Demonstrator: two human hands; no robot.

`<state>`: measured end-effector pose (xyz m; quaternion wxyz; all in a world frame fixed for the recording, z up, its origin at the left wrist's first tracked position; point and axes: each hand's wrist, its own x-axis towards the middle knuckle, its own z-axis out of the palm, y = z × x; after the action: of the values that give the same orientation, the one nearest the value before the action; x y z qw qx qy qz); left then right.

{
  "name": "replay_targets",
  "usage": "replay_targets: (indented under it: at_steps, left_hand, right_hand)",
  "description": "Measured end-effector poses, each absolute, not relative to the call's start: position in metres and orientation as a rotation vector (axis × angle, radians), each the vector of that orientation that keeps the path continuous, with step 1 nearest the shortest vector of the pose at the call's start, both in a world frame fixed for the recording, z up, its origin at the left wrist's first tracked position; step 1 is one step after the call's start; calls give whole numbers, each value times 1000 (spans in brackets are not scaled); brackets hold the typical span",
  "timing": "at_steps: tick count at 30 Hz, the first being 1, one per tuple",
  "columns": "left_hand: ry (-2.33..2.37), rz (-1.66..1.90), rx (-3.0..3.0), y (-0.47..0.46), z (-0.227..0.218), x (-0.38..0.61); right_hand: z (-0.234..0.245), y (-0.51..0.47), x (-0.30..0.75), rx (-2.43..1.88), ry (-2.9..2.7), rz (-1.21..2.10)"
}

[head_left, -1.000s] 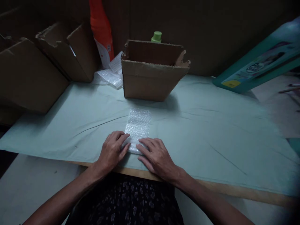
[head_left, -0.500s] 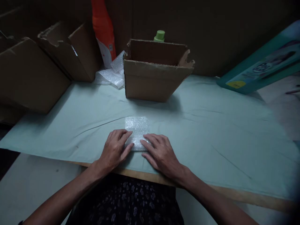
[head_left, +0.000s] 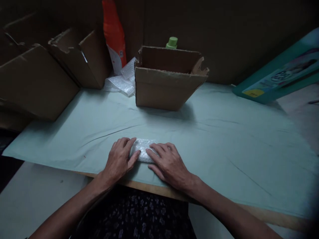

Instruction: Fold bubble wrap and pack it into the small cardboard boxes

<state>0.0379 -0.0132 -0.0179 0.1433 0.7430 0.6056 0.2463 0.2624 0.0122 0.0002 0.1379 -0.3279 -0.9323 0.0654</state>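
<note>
A small roll of clear bubble wrap (head_left: 142, 150) lies on the pale green cloth (head_left: 211, 142) near the table's front edge. My left hand (head_left: 120, 158) rests on its left side with fingers curled over it. My right hand (head_left: 167, 162) lies on its right side, fingers pressed onto the wrap. Both hands cover most of the roll; only its middle shows between them.
An open cardboard box (head_left: 166, 78) stands beyond the hands, a green bottle cap (head_left: 171, 42) behind it. More bubble wrap (head_left: 122, 81) and an orange bag (head_left: 113, 33) lie at the back left, beside tilted cardboard boxes (head_left: 40, 76). A teal package (head_left: 279, 76) leans at right.
The long strip of bubble wrap has been rolled up towards me; its flat far part has shrunk to nothing. My hands stayed on it, fingers working forward over the roll.
</note>
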Motion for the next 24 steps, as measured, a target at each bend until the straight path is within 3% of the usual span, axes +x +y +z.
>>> replay_targets:
  at_steps: [6, 10, 17, 21, 24]
  left_hand:
    - [1610, 1003, 1278, -39, -10, 44]
    - [1442, 1111, 1047, -38, -5, 59]
    - [1289, 813, 1474, -24, 0, 74]
    - [1120, 668, 1864, -5, 14, 77]
    - [1173, 861, 2280, 34, 40, 78]
  right_hand:
    - [-2, 24, 255, -1038, -2405, 621]
    - [11, 22, 258, -1019, -2344, 996]
    - [26, 41, 288, -1001, -2030, 1653]
    - [24, 49, 303, -1094, -2007, 1664]
    - [28, 54, 316, -1170, -1954, 1662]
